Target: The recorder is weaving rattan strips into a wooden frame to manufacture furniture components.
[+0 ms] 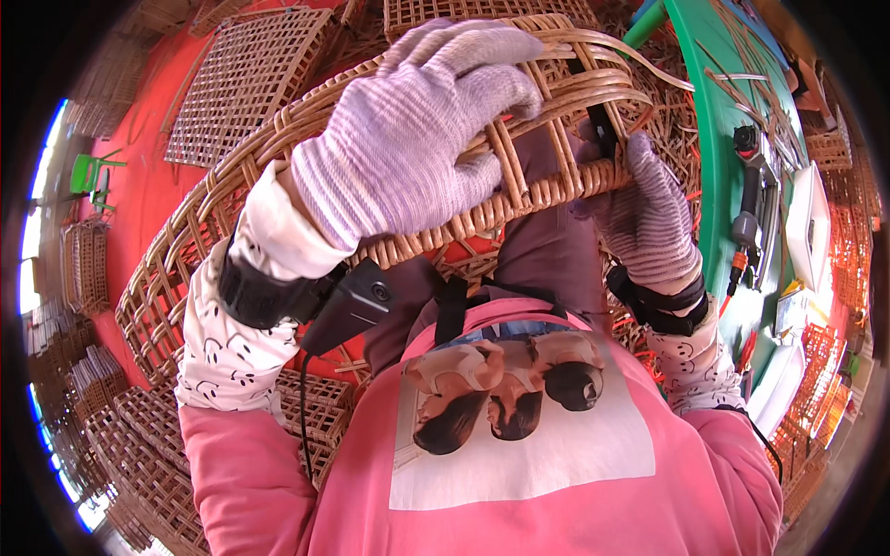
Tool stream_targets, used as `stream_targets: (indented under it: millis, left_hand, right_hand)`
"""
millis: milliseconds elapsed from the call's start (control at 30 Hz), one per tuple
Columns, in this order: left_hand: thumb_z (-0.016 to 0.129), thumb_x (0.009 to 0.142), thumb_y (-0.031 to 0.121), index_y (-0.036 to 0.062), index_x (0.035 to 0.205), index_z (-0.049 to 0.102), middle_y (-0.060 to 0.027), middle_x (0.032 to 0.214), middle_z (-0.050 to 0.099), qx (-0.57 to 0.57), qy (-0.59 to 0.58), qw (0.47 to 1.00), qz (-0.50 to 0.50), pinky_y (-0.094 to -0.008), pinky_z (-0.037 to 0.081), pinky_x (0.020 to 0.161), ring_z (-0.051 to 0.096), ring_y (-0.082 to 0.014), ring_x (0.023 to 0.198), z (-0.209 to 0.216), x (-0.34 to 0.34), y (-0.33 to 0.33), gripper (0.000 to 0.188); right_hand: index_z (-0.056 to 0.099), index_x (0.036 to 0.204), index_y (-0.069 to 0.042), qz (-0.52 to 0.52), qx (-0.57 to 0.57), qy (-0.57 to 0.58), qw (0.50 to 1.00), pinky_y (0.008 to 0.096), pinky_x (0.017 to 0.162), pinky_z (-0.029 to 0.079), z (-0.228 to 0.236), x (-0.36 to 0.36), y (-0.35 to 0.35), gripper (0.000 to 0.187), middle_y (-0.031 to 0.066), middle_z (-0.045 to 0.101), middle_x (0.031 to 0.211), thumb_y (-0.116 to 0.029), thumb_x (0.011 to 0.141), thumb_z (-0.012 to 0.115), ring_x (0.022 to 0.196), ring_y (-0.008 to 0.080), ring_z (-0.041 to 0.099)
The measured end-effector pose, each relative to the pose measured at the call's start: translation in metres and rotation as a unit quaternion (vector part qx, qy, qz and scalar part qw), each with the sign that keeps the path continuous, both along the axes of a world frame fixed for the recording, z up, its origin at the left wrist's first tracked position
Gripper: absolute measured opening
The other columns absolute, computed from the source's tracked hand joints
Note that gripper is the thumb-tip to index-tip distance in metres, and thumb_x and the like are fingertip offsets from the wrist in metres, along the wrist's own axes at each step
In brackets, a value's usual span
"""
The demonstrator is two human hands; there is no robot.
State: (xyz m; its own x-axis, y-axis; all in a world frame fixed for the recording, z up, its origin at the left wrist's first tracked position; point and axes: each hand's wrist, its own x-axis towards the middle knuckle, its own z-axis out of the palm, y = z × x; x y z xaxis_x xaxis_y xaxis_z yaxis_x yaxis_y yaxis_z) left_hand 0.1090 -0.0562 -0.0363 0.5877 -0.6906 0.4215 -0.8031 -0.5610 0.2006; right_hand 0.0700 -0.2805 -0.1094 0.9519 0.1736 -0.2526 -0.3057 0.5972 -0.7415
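Note:
A long brown woven wicker piece (505, 206) lies across my lap, with a thick wrapped edge toward me and open weave beyond. My left hand (408, 139), in a striped pale glove, presses over it, fingers bent toward the far edge and thumb near the wrapped edge. At its right end my right hand (644, 218), gloved alike, grips the corner with the thumb up; its other fingers are mostly hidden. Close to that thumb a dark strip (601, 125) passes through the weave. One loose wicker strand (663, 76) sticks out to the right.
A green table (688, 56) at the right bears a dark power tool (749, 199), a white tray (808, 227) and loose strands. Flat woven panels (246, 85) lie on the red floor (139, 222). More panels (148, 440) are stacked lower left, below a green stool (90, 176).

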Motion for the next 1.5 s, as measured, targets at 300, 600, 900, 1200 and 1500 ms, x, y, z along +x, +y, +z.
stream_targets:
  millis: [300, 600, 900, 1200, 1500]
  left_hand:
    - [0.080, 0.054, 0.029, 0.0079, 0.096, 0.060, -0.0102, 0.100, 0.054, 0.036, 0.032, 0.975, 0.216, -0.0367, 0.047, 0.078, 0.056, -0.0290, 0.092, 0.002, -0.052, 0.034, 0.051]
    - [0.079, 0.051, 0.040, 0.0068, 0.083, 0.064, -0.0055, 0.098, 0.052, -0.063, 0.033, 0.954, 0.291, -0.0397, 0.042, 0.082, 0.050, -0.0272, 0.095, -0.014, -0.065, 0.020, 0.049]
    - [0.080, 0.050, 0.030, 0.0038, 0.078, 0.062, -0.0077, 0.094, 0.056, -0.035, -0.031, 0.976, 0.214, -0.0379, 0.045, 0.079, 0.053, -0.0275, 0.091, -0.018, -0.059, 0.024, 0.042]
    - [0.081, 0.045, 0.039, 0.0081, 0.080, 0.062, -0.0044, 0.091, 0.053, -0.016, -0.083, 0.963, 0.257, -0.0384, 0.044, 0.078, 0.053, -0.0259, 0.088, -0.021, -0.068, 0.026, 0.051]
    - [0.079, 0.048, 0.037, 0.0073, 0.080, 0.061, -0.0062, 0.091, 0.054, -0.031, -0.046, 0.976, 0.211, -0.0379, 0.045, 0.075, 0.054, -0.0269, 0.086, -0.021, -0.064, 0.033, 0.048]
  right_hand:
    - [0.060, 0.084, -0.003, 0.053, -0.460, -0.121, 0.878, 0.0215, 0.052, 0.041, 0.024, 0.016, -0.014, 0.027, -0.0008, 0.057, 0.066, -0.031, 0.083, 0.063, 0.056, 0.0074, 0.051]
    - [0.060, 0.093, -0.005, -0.011, -0.621, -0.586, 0.520, 0.0351, 0.072, 0.046, 0.058, 0.056, 0.007, 0.023, 0.0109, 0.059, 0.085, -0.022, 0.078, 0.064, 0.083, 0.0283, 0.057]
    - [0.050, 0.066, -0.005, 0.178, -0.646, -0.516, 0.534, 0.0415, 0.058, 0.041, 0.072, 0.056, 0.014, 0.028, 0.0137, 0.052, 0.068, -0.028, 0.080, 0.061, 0.067, 0.0331, 0.053]
    - [0.050, 0.060, -0.002, 0.326, -0.590, -0.358, 0.646, 0.0342, 0.047, 0.035, 0.081, 0.053, -0.001, 0.035, 0.0127, 0.038, 0.051, -0.027, 0.083, 0.060, 0.044, 0.0220, 0.040]
    - [0.061, 0.066, 0.001, 0.435, -0.612, -0.227, 0.621, 0.0292, 0.048, 0.037, 0.097, 0.075, 0.003, 0.033, 0.0013, 0.049, 0.051, -0.028, 0.083, 0.060, 0.049, 0.0104, 0.045]
